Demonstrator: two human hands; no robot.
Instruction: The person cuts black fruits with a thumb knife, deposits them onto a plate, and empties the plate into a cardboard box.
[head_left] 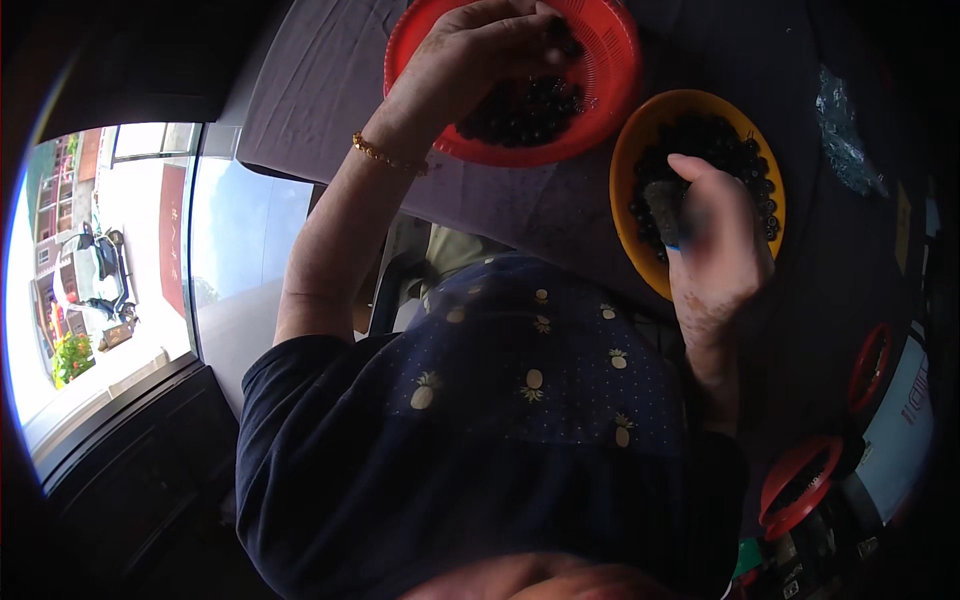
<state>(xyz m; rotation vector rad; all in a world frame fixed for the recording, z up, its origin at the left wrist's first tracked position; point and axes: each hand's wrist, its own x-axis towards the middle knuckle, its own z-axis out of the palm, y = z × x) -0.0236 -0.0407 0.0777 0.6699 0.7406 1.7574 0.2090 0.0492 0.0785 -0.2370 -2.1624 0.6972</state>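
My left hand (485,45), with a gold bracelet at its wrist, is over a red plastic basket (450,145) with slotted sides. Its fingers are curled, with dark shapes at the fingertips that I cannot make out. In the basket lie many small, round, shiny black things (525,112), like beads or berries. My right hand (720,240), blurred by motion, is closed around a short dark tool with a rough, brush-like end (662,208) and a bit of blue. It is above an oval yellow bowl (622,190) heaped with similar black round things (705,135).
Both containers stand on a table with a dark cloth (320,90). A crumpled clear plastic bag (845,130) lies right of the bowl. Further right are a red bowl (790,520) with dark contents and a smaller red-rimmed one (870,368). A bright doorway (150,240) opens at the left.
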